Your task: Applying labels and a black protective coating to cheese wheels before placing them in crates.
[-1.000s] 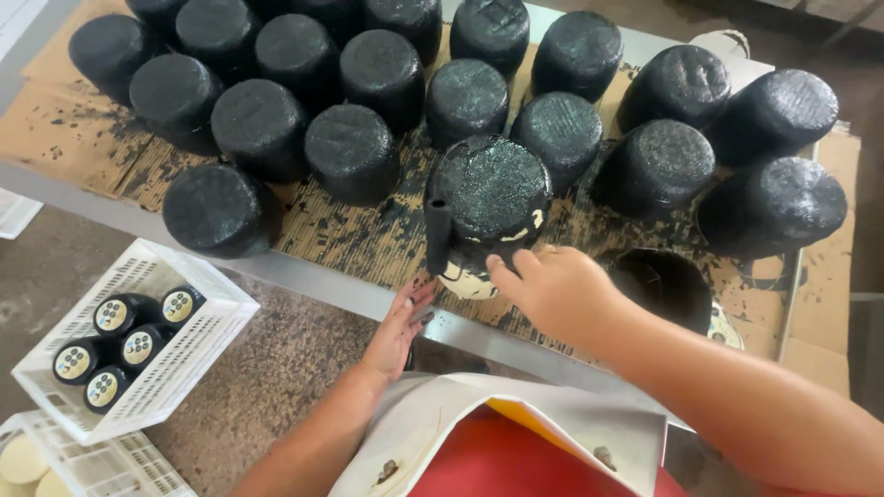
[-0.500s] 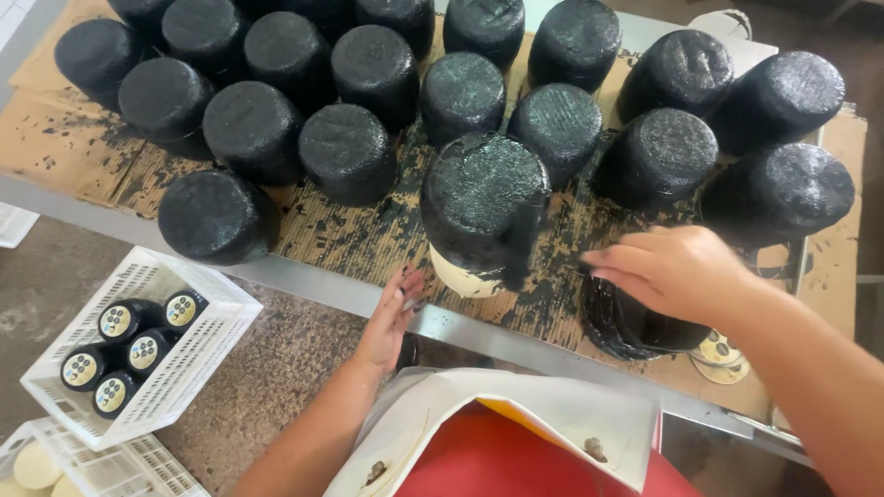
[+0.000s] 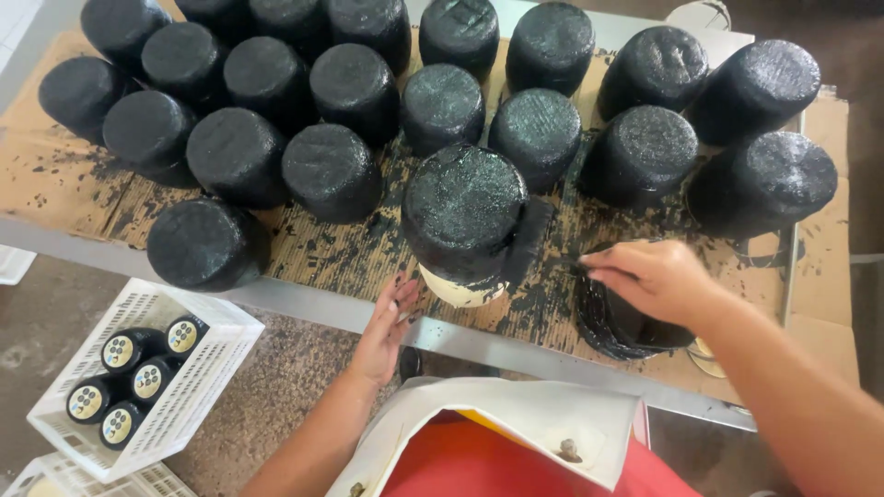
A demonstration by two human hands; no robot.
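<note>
1. Steadying the black-coated round block with its pale unpainted base [image 3: 465,221] at the table's [image 3: 304,304] near edge, the left hand [image 3: 387,322] has loose fingers against the base.
2. The right hand [image 3: 649,276], fingers closed on a black paint brush [image 3: 529,244], presses it to the block's side.

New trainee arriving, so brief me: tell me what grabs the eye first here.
Rows of black-coated cylinders crowd the paint-spattered cardboard on the table. At the near edge the left hand steadies a half-coated one, its pale base showing, while the right hand brushes on black. A white crate of black bottles sits lower left.
</note>
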